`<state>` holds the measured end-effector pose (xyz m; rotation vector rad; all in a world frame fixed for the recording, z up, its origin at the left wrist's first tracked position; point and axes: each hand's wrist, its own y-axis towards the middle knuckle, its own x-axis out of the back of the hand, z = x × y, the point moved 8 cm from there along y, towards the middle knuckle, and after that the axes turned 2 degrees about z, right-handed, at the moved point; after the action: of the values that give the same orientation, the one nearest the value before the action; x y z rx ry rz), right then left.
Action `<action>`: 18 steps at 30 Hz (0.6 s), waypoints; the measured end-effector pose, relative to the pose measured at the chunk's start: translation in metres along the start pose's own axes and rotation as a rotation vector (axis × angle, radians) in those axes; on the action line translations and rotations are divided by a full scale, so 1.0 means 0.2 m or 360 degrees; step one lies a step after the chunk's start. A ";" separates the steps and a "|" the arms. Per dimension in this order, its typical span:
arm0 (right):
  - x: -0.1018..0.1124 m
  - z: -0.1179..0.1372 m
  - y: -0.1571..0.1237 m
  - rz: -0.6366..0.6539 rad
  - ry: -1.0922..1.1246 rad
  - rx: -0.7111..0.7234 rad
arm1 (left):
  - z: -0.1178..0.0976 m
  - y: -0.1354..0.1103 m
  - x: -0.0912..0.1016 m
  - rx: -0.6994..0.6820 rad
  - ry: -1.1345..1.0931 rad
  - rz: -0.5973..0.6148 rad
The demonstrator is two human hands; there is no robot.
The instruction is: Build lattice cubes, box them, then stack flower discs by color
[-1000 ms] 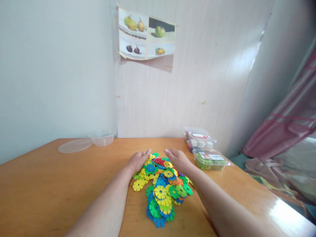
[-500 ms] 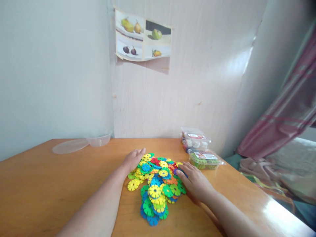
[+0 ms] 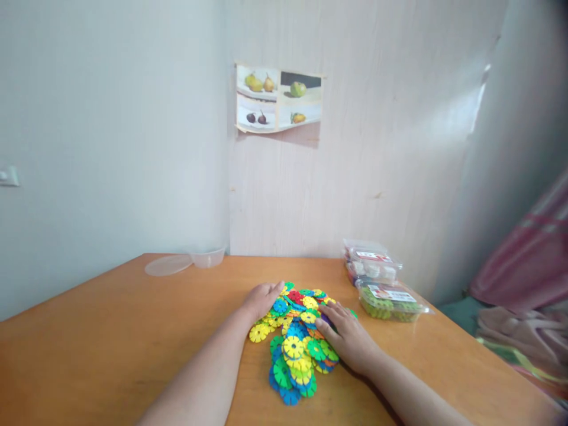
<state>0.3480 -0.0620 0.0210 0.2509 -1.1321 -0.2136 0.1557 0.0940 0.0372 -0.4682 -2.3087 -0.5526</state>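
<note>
A pile of flat plastic flower-shaped discs [image 3: 293, 347] in yellow, green, blue, red and orange lies on the wooden table between my hands. My left hand [image 3: 264, 300] rests against the far left side of the pile, fingers stretched out and pointing across it. Over the right side of the pile lies my right hand [image 3: 350, 338], palm down with its fingers extended. It covers some discs, and a green disc [image 3: 354, 313] peeks out beyond its fingers. Neither hand grips a disc that I can see.
Clear plastic boxes stand at the back right, the nearer box [image 3: 390, 300] with green contents, the stacked boxes [image 3: 373, 264] behind it. A translucent bowl [image 3: 208, 258] and a round lid [image 3: 167, 265] are at the back left. Fruit pictures [image 3: 278, 97] hang on the wall.
The view has shifted, so the table and wall sit further right and lower. My right hand has moved left onto the pile, covering more discs. My left hand stays at the pile's left side.
</note>
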 end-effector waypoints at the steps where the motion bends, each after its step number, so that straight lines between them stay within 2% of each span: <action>1: 0.00 0.01 0.00 0.0003 -0.0004 0.0010 | 0.00 -0.01 0.00 -0.0012 0.0021 0.0004; 10: -0.04 0.02 0.04 0.0017 0.0069 0.0106 | 0.03 -0.08 0.02 0.0050 0.0058 -0.0092; 16: -0.03 0.05 0.06 -0.0008 0.0154 0.0198 | 0.06 -0.14 0.02 0.0121 -0.0112 -0.0209; 18: -0.02 0.07 0.06 -0.0015 0.0197 0.0243 | 0.08 -0.15 0.04 0.0149 -0.0290 -0.0309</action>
<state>0.3332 -0.0511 0.0265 0.3997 -1.0254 -0.1184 0.1271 0.0772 0.0251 -0.2596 -2.5603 -0.5091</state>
